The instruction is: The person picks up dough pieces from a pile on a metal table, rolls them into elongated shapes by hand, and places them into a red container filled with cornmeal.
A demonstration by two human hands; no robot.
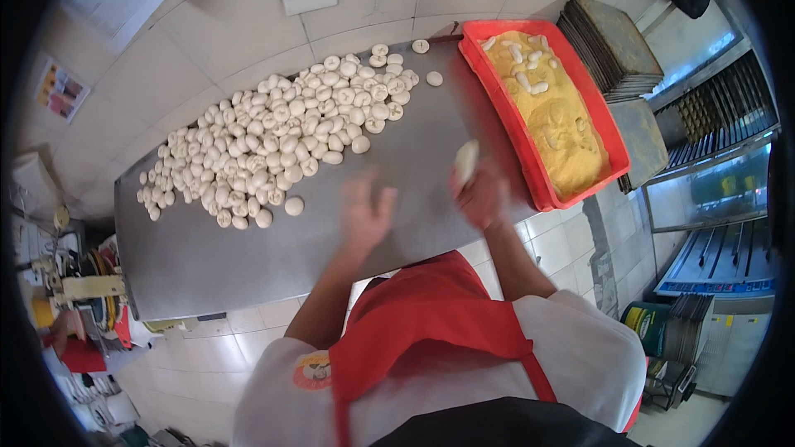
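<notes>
A large heap of small round white dough balls (273, 128) covers the left and far part of the metal table (431, 207); some show a pinched seam on top. My right hand (484, 197) is closed around a pale, elongated dough piece (466, 163), which sticks up past the fingers over the table. To the left of it, my left hand (367, 211) hovers near the heap's front edge, blurred by motion. Its thumb stands apart from the fingers and nothing shows in it. A red tray (542, 178) of yellow crumbs (556, 128) sits right of my right hand, with several white oval dough pieces (523, 81) at its far end.
Stacked dark baking trays (609, 45) stand beyond the red tray, by a rack (720, 120) at the far right. A tiled wall (364, 0) bounds the table's far side. Cluttered shelving (91, 290) lies left. A green bucket (646, 327) is at lower right.
</notes>
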